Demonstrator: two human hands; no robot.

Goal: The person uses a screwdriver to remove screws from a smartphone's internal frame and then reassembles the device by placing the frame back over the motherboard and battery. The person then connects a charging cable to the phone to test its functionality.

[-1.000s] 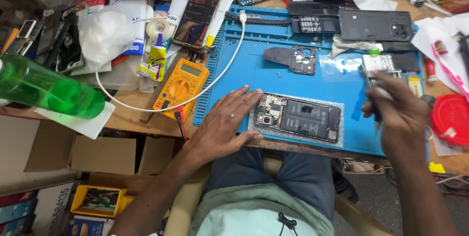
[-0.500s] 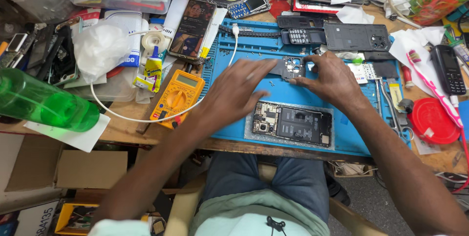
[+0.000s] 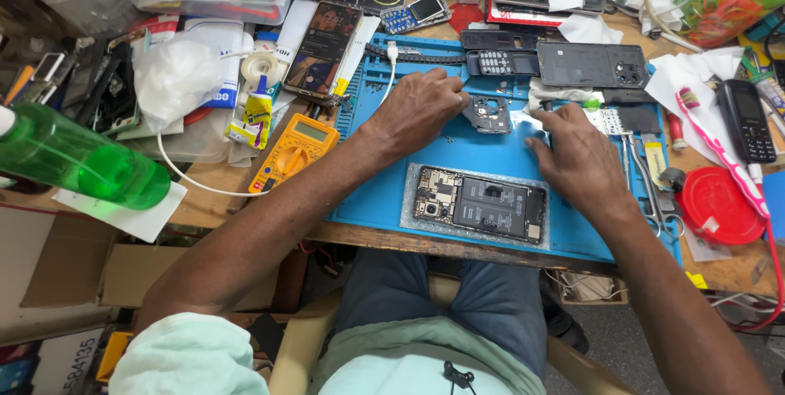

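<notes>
An opened phone [image 3: 478,203], its back off and its board and battery showing, lies on a clear pad on the blue work mat [image 3: 384,190] near the table's front edge. Beyond it sits a small dark camera-frame part [image 3: 489,114]. My left hand [image 3: 421,109] rests on the mat with curled fingers gripping that part's left edge. My right hand [image 3: 576,158] lies palm down just right of the part, fingertips close to its right side. Whether the right hand holds anything is hidden by its fingers.
A yellow multimeter [image 3: 290,154], a glue tube [image 3: 257,113] and a green bottle [image 3: 74,158] lie left of the mat. Metal tools [image 3: 646,174], a red lid [image 3: 719,203], a pink toothbrush [image 3: 719,137] and a keypad phone [image 3: 746,121] sit right. Phones and back covers crowd the far edge.
My left hand left the opened phone and reached forward to the small dark part. My right hand came in from the right edge of the mat to the part's right side.
</notes>
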